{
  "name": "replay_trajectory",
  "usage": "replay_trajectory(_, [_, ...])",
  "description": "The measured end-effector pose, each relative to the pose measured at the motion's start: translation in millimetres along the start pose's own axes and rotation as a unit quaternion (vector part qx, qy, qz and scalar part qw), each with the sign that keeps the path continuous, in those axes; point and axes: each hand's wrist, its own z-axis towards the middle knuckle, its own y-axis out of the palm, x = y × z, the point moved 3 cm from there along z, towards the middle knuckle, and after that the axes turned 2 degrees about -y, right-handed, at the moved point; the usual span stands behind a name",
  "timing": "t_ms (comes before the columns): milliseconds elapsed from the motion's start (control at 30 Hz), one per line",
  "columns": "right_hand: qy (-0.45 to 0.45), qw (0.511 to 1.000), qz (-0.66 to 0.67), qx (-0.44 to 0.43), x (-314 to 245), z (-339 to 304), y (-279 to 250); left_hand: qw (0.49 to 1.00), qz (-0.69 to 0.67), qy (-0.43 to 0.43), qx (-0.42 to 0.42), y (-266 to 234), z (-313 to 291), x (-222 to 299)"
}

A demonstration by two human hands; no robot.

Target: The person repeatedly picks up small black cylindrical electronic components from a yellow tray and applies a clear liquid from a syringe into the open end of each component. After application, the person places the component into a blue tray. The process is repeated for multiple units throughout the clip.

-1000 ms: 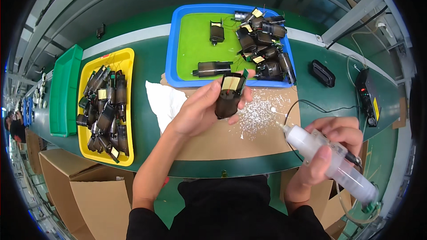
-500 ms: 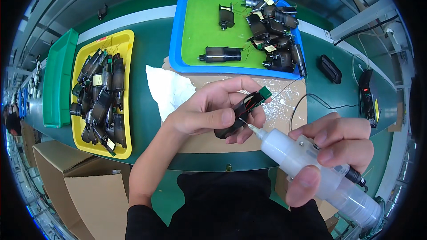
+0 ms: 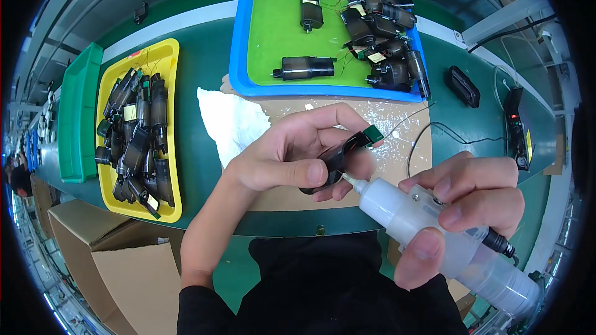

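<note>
My left hand [image 3: 282, 155] grips a dark plastic housing [image 3: 333, 160] between thumb and fingers. From its upper end sticks a small green circuit board [image 3: 373, 134], with a thin wire trailing to the right. My right hand [image 3: 475, 201] is wrapped around a white translucent dispenser [image 3: 383, 203] with a narrow nozzle and a black cable plug. The nozzle tip [image 3: 347, 180] is at the housing's lower right side; whether it touches I cannot tell. Both hands are above a cardboard sheet [image 3: 285, 201] dotted with shiny spots.
Behind the hands, a blue tray [image 3: 239, 43] with a green liner bears several dark housings. At the left stand a yellow tray [image 3: 176, 167] full of similar housings and a green tray [image 3: 81, 118]. White paper [image 3: 226, 121], a black case [image 3: 462, 87] and a cable-fed device [image 3: 516, 127] lie nearby.
The housing has turned in my left fingers, so its inner red wires no longer show. The dispenser has shifted slightly left with its nozzle still close to the housing.
</note>
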Motion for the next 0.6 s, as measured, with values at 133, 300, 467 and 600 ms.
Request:
replay_trajectory(133, [0.004, 1.0, 0.001, 0.001, -0.6, 0.3, 0.9, 0.997, 0.034, 0.012, 0.065, 4.8, 5.5, -0.2])
replay_trajectory(300, [0.008, 1.0, 0.005, 0.004, -2.6, 0.2, 0.3, 0.994, 0.053, 0.008, 0.095, 6.9, 4.4, 2.1])
replay_trajectory(467, [0.012, 1.0, 0.003, 0.007, -4.1, -1.0, -0.1, 0.995, 0.043, 0.016, 0.092, 6.3, 4.4, 0.3])
replay_trajectory(600, [0.015, 1.0, 0.001, 0.005, -5.1, -0.6, -0.6, 0.995, 0.033, 0.013, 0.089, 7.7, 4.3, -0.4])
